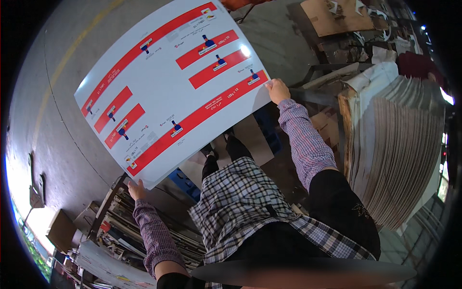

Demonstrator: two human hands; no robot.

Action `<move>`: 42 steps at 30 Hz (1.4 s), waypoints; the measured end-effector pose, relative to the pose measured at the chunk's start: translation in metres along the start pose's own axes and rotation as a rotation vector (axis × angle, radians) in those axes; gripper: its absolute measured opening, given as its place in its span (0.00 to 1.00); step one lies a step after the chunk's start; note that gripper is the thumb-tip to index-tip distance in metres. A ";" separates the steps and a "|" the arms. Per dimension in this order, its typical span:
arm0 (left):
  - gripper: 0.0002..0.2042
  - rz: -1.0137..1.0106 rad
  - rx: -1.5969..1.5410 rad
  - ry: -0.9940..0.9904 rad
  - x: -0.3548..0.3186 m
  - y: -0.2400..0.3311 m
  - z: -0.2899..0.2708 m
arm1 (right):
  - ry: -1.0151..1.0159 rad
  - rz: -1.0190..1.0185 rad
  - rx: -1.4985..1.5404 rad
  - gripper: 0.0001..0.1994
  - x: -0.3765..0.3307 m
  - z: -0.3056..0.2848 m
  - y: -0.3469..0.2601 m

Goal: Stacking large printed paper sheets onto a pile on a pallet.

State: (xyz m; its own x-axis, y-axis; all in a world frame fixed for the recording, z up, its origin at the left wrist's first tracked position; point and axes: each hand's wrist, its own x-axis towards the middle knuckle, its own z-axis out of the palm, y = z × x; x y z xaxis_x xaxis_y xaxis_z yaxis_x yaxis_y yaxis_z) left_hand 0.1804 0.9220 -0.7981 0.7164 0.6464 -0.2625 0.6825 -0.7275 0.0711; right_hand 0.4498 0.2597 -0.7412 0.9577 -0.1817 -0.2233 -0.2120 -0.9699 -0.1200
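Observation:
A large white printed sheet (pixel 163 91) with red bands and small blue bottle pictures spans the space in front of me, tilted with its right side farther away. My left hand (pixel 137 190) grips its near left corner, fingers closed at the edge. On the right, my right hand (pixel 277 91) pinches the near right corner, thumb on top. The sheet's far edge runs out of the top of the view. Whether it is one sheet or several stacked together, I cannot tell.
A tall stack of cardboard sheets (pixel 394 144) stands close on my right. Left of my legs is a rack of flat boards (pixel 130 226). Blue pallet parts (pixel 184 184) show near my feet. Torn cardboard (pixel 337 17) lies at the far right. Grey floor (pixel 62 144) extends left.

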 end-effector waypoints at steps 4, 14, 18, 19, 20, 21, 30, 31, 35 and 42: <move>0.20 -0.169 -0.281 -0.282 -0.003 -0.016 -0.011 | -0.151 0.088 0.007 0.22 -0.005 0.006 -0.022; 0.16 -0.215 -0.093 -0.371 0.007 0.011 -0.035 | -0.632 0.335 0.590 0.34 0.038 -0.051 0.013; 0.23 0.201 -0.010 -0.042 -0.051 0.086 -0.085 | -0.603 0.397 1.166 0.26 0.000 -0.069 0.000; 0.24 0.305 -0.063 -0.093 -0.073 0.105 -0.094 | -0.636 0.368 1.134 0.24 -0.003 -0.078 -0.002; 0.26 0.412 -0.119 -0.145 -0.095 0.129 -0.099 | -0.663 0.341 1.099 0.22 -0.005 -0.092 -0.006; 0.28 0.435 -0.118 -0.255 -0.112 0.157 -0.109 | -0.654 0.300 1.038 0.21 -0.009 -0.116 -0.025; 0.25 0.945 0.250 -0.169 -0.084 0.194 -0.137 | -0.605 0.003 0.503 0.22 -0.017 -0.273 -0.095; 0.23 1.041 0.253 -0.100 -0.075 0.205 -0.145 | -0.331 -0.275 0.021 0.27 -0.020 -0.261 -0.095; 0.19 1.291 0.829 -0.050 -0.068 0.262 -0.173 | -0.549 -0.805 -0.098 0.48 -0.086 -0.160 -0.123; 0.11 1.319 0.695 -0.189 -0.078 0.259 -0.228 | -0.165 -0.992 -0.067 0.37 -0.095 -0.140 -0.148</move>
State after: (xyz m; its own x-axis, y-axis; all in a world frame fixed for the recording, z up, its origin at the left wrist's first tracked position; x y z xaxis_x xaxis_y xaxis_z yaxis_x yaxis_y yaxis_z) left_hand 0.3342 0.7356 -0.5396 0.6787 -0.5410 -0.4967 -0.6620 -0.7435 -0.0948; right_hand 0.4171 0.3979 -0.5670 0.6553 0.7327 -0.1835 0.6829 -0.6785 -0.2708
